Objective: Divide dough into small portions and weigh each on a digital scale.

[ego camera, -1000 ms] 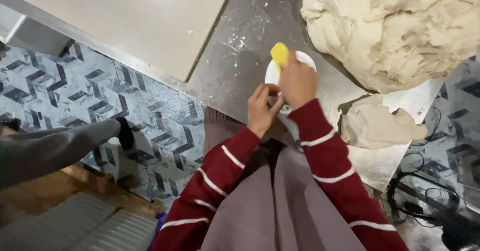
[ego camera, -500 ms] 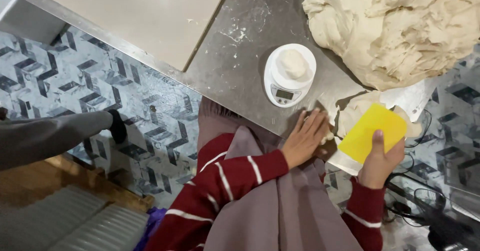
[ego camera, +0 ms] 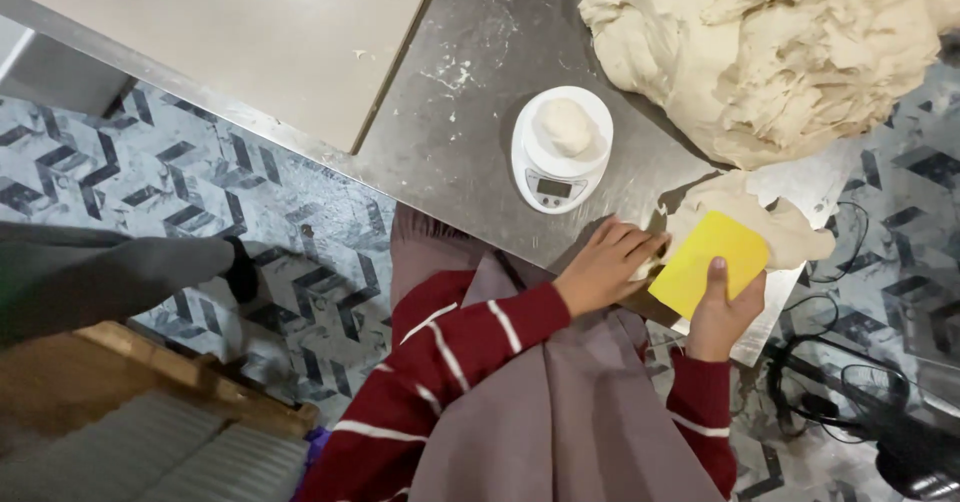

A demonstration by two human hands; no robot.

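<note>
My right hand [ego camera: 722,314] grips a yellow plastic scraper [ego camera: 708,262] and holds it flat over a flattened piece of dough [ego camera: 790,230] at the steel table's near edge. Just left of the scraper, my left hand [ego camera: 603,265] rests on the table edge, its fingertips pinching a small bit of that dough. A white digital kitchen scale [ego camera: 560,152] stands on the table above my left hand, with a small round dough ball [ego camera: 566,125] on its platform. A large mass of dough [ego camera: 780,52] fills the table's far right.
The steel table [ego camera: 470,112] is dusted with flour, and a beige counter [ego camera: 230,32] adjoins it on the left. Below lies a patterned tile floor [ego camera: 130,172]. Another person's grey trouser leg and dark shoe [ego camera: 120,272] are at the left. Black cables [ego camera: 850,392] lie at the lower right.
Both hands left the scale, where they had set the dough ball down. They dropped to the table's near edge, and the scraper now sits over the flattened dough.
</note>
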